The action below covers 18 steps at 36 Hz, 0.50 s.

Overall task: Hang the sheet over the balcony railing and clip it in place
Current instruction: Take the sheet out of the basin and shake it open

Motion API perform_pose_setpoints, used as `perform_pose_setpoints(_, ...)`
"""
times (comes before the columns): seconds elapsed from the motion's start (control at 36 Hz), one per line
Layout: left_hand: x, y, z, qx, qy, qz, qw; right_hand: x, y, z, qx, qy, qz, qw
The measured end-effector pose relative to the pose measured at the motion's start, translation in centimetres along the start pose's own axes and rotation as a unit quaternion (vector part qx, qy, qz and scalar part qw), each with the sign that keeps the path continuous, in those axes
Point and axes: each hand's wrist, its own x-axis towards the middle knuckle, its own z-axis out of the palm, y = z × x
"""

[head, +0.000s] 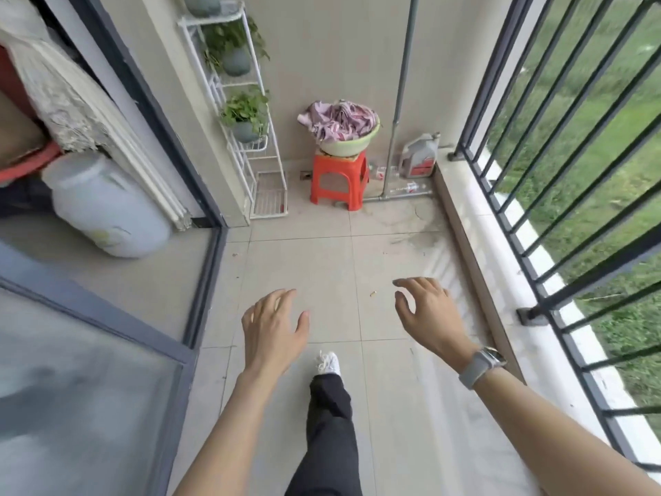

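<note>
A crumpled pink and purple striped sheet point(339, 120) lies heaped in a pale green basin point(348, 146) on a red plastic stool point(339, 180) against the far wall. The dark metal balcony railing point(558, 166) runs along the right side above a low ledge. My left hand point(273, 327) and my right hand point(427, 313) reach forward over the tiled floor, both with fingers spread and nothing in them, well short of the stool. A watch sits on my right wrist. No clips are visible.
A white wire plant rack point(246, 112) with potted plants stands left of the stool. A grey jug point(420, 155) and a vertical pipe point(398, 102) sit in the far right corner. A sliding glass door frame point(200, 266) borders the left. My leg and white shoe point(328, 363) are below.
</note>
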Motion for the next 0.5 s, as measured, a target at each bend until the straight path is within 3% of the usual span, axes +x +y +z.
perform_pose_setpoints(0.5, 44.0, 0.3, 2.7, 0.023, -0.068, 0.048, 0.996, 39.2, 0.1, 3.9, 0.01, -0.061, 0.074, 0.995)
